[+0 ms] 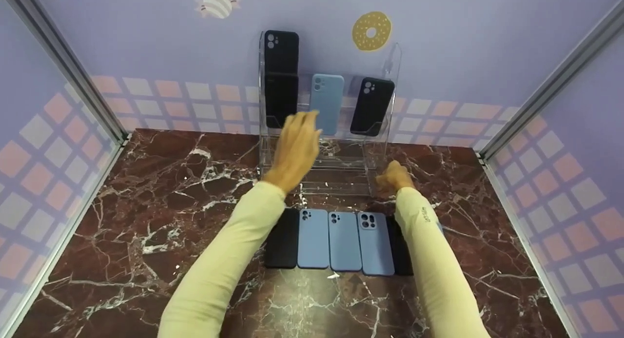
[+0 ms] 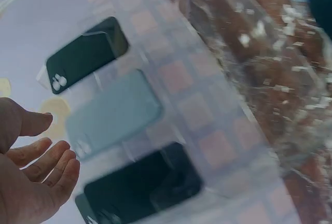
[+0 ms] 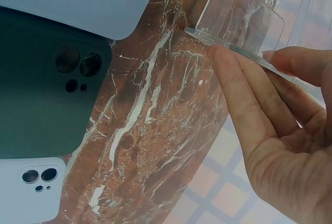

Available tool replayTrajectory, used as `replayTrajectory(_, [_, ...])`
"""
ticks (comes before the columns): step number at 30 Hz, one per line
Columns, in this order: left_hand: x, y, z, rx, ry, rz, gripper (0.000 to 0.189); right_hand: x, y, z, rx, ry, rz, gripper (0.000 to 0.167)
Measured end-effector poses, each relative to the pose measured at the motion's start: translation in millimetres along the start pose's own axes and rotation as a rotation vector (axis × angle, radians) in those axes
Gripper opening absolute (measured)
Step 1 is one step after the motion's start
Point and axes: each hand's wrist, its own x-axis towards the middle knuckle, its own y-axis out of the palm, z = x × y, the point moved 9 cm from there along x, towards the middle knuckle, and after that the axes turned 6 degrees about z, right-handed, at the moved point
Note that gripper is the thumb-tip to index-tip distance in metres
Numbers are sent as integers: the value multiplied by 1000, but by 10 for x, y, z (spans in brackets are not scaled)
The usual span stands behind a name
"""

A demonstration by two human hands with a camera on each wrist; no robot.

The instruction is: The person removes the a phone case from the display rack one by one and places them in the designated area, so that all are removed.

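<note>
My left hand (image 1: 296, 145) hangs in front of a clear acrylic display stand (image 1: 336, 192), fingers extended and nothing held. Beside its fingertips a light blue phone case (image 1: 327, 101) leans in the upper tier; dark phone cases (image 1: 373, 106) lean to either side, two stacked at the left. In the left wrist view the thumb and fingers (image 2: 54, 169) are spread apart near the blue case. My right hand (image 1: 394, 176) is at the stand's right side, pinching the edge of its clear side panel (image 3: 233, 11) between thumb and fingers.
In front of the stand, a row of phone cases lies on the marbled table (image 1: 161, 230): a dark case (image 1: 282, 240) at the left, three blue cases (image 1: 345, 243), and another dark case (image 1: 400, 245) partly under my right sleeve. Patterned walls (image 1: 170, 45) enclose the table.
</note>
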Motion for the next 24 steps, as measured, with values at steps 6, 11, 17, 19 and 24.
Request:
replayTrajectory(6, [368,130,-400,164,114,7,47,56,-16,-12,-51,-5,-6,41])
replayTrajectory(11, [643,288,-570,286,141,45,52,74,-34,25,-81,-25,-14,44])
replayTrajectory(17, [873,482,-652,393,131,98,58,96,-22,16,-90,-18,-10,35])
replayTrajectory(19, [929,543,-659,402,123,117,59,95,-17,10,-87,-13,-6,35])
replayTrajectory(24, [1052,684,-668,409,107,165,63,85,-17,-20,-73,5,-7,33])
